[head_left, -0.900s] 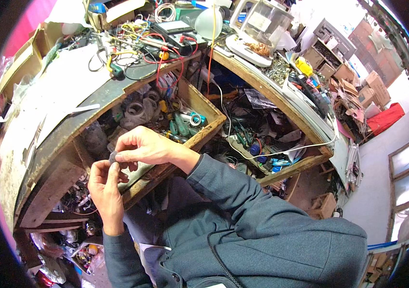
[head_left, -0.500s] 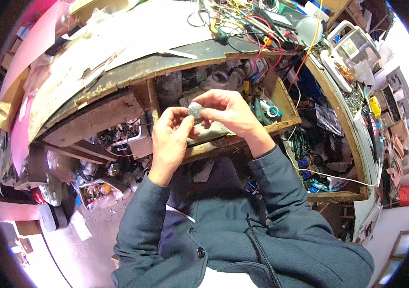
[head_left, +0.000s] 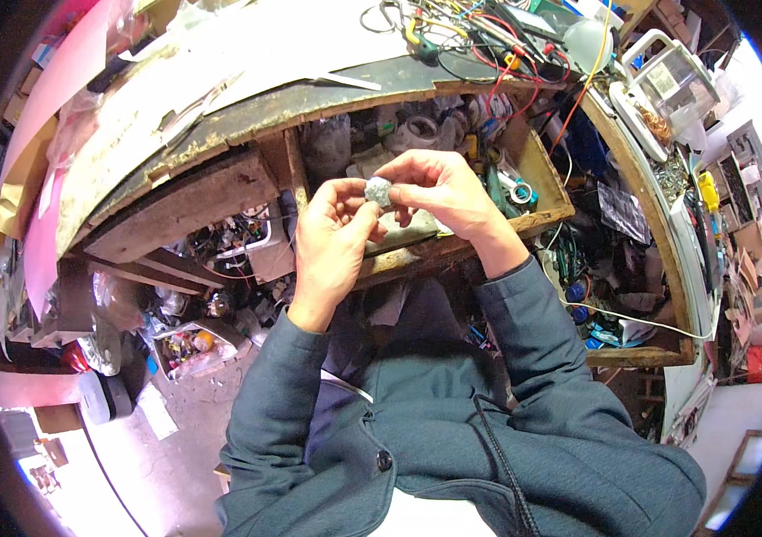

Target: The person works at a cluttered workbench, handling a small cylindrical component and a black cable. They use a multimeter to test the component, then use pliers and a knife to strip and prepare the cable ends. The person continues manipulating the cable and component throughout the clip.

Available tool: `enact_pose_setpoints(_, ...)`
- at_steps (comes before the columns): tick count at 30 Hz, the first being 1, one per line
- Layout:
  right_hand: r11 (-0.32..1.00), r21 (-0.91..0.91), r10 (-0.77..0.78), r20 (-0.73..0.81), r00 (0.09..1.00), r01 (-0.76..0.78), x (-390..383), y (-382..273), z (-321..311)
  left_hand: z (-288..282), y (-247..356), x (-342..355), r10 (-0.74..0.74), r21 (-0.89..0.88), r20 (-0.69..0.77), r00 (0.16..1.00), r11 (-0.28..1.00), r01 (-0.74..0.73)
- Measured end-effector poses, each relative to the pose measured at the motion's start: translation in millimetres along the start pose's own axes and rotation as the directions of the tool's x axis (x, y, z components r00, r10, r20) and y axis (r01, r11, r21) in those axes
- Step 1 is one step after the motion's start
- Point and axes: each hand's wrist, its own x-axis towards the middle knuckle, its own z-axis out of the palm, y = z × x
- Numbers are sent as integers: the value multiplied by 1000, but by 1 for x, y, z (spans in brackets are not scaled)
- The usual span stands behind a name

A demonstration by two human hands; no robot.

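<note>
A small, rough, light grey piece (head_left: 377, 191) is pinched between my two hands, over an open wooden drawer (head_left: 537, 217) full of tools and parts. My right hand (head_left: 448, 201) grips it from the right with thumb and forefinger. My left hand (head_left: 336, 242) has its fingers closed on it at the lower left, the thumb just below the piece. Behind them in the drawer lie grey ring-shaped parts (head_left: 420, 131) and green-handled tools (head_left: 494, 185).
A worn bench top (head_left: 220, 72) carries white sheets, tangled test leads (head_left: 510, 59) and clippers. At the right stand a clear plastic appliance (head_left: 667, 85) and a second open drawer (head_left: 631, 356) with cluttered contents. A bin of small items (head_left: 193, 353) sits low at the left.
The view has swung leftward, so the bench and hands appear farther right. Both hands still hold the piece, whose pale face shows more now, and have shifted slightly up in the frame.
</note>
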Motion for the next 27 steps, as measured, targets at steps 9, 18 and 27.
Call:
enact_pose_setpoints(9,998,57,-21,-6,1000,21,-1,2,-1,1,1,-1,-26,19,-2,1000,999,26)
enact_pose_setpoints(18,999,35,-5,-22,1000,6,-3,-1,0,4,3,-2,-4,-5,7,1000,1000,4)
enact_pose_setpoints(27,1000,15,11,-33,999,-10,-4,-3,1,3,-2,-1,3,-11,23,1000,1000,-2)
